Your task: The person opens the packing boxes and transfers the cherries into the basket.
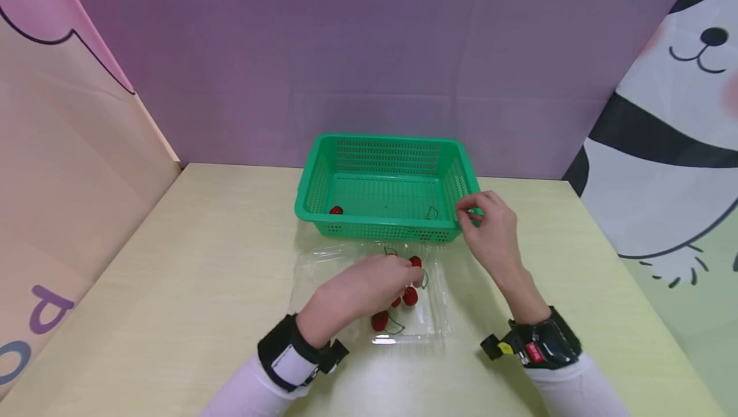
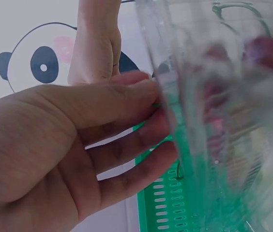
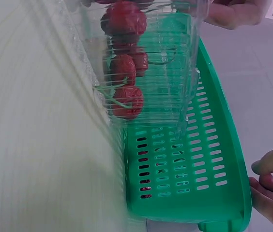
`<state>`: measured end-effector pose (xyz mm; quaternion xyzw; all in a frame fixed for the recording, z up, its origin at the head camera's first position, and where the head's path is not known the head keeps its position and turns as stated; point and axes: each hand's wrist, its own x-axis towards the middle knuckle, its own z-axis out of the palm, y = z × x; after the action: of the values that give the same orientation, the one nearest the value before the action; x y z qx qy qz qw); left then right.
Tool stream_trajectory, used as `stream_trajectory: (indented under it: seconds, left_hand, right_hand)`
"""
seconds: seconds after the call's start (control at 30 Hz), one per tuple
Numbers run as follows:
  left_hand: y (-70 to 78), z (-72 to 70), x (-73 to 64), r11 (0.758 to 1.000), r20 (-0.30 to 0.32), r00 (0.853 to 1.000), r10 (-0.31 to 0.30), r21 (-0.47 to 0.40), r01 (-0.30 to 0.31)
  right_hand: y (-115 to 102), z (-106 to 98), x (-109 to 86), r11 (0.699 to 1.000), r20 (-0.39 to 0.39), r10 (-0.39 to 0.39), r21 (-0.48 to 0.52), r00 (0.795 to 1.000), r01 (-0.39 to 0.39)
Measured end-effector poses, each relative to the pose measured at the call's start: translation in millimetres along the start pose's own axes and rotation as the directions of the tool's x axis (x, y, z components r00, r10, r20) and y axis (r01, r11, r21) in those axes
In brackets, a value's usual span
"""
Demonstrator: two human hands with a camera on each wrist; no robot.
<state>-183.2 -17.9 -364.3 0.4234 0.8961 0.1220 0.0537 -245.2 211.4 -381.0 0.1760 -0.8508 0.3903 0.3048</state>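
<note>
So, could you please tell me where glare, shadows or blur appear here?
Head view: glints on the clear container, soft shadows on the table; left wrist view: container badly blurred, left hand sharper; right wrist view: cherries fairly clear through plastic.

From my seat at the feed, I see a creased purple sheet (image 1: 375, 45) straight ahead of the left hand (image 1: 366, 286) and the right hand (image 1: 490, 228). A pale, wood-grained table (image 1: 190, 263) spreads beneath and around both, its far edge meeting that sheet. Well out beyond the left hand's outer side, I make out a cream panel (image 1: 75, 148) with a pink shape, a purple letter (image 1: 52, 309) and a blue ring (image 1: 23, 353). Past the right hand, a panda print (image 1: 663, 129) sits above pale green. Soft shadows fall on the table beside the right hand's wrist.
</note>
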Motion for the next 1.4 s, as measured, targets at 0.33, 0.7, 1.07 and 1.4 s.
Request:
stream_trajectory:
  seconds: [0.33,0.7,1.07,1.4]
  left_hand:
    - [0.0,-2.6,0.5,0.999,-0.057,0.998,-0.033,-0.002,0.033]
    - [-2.6,-3.5,3.0,0.999,-0.188,0.982,0.005,-0.042,-0.013]
    - [-3.3,-7.3,3.5,0.998,-0.193,0.980,-0.040,-0.053,0.030]
    - [-6.6,-9.3,1.4,0.998,-0.209,0.976,-0.063,-0.031,0.058]
  right_hand:
    - [-0.3,0.0,-0.4,1.000,0.013,0.011,-0.004,1.000,-0.011]
    - [0.7,0.1,-0.8,1.000,0.018,0.007,-0.010,1.000,-0.007]
    - [2.7,-0.5,-0.4,0.997,-0.015,-0.067,-0.026,0.998,0.067]
    - [0.8,-1.0,-0.7,0.995,-0.023,-0.103,-0.013,0.994,0.103]
